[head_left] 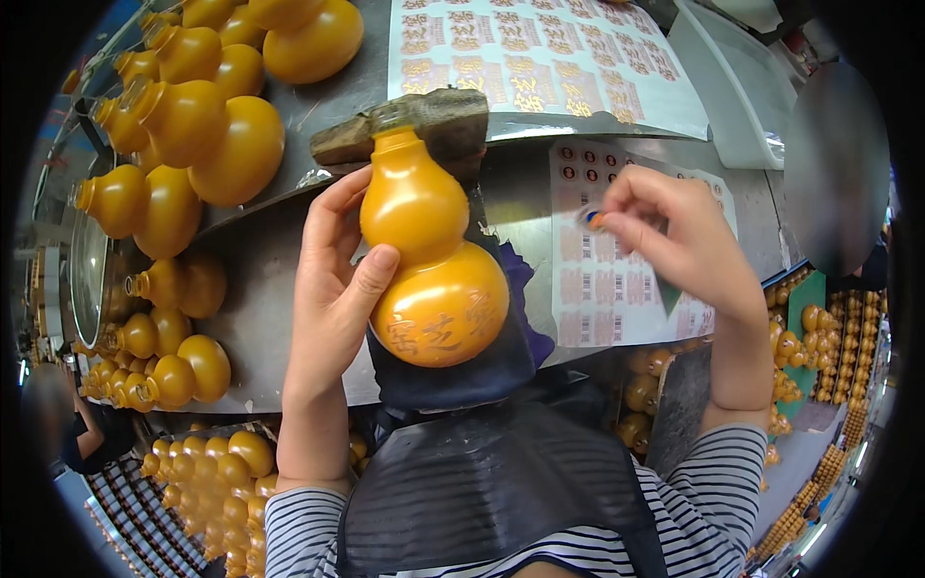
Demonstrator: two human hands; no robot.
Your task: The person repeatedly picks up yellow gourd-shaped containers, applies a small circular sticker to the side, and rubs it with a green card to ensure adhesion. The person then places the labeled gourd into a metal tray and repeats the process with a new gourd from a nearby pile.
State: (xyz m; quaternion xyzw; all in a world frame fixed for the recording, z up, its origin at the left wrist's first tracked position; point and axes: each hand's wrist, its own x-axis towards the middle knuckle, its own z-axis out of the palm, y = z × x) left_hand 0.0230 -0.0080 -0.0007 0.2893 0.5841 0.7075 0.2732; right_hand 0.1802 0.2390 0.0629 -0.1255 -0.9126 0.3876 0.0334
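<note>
My left hand (337, 279) is wrapped round the side of a glossy yellow gourd-shaped bottle (419, 217), its thumb on the narrow waist. The bottle leans neck-away against a dark worn wooden block (453, 120), and engraved-looking characters mark its lower bulb. Over a sheet of small labels (588, 289), my right hand (665, 231) pinches a small piece with blue and orange on it (592, 221), too small to name exactly. A dark green pointed thing (669, 294) shows below the right palm; whether the hand holds it I cannot tell.
Several more gourd bottles (236, 149) crowd the bench's left side. A sheet of gold-printed labels (540, 58) lies at the back, beside a white translucent bin (732, 87). Purple cloth (525, 299) sits beside the dark padded rest (453, 380). Blurred people are at both sides.
</note>
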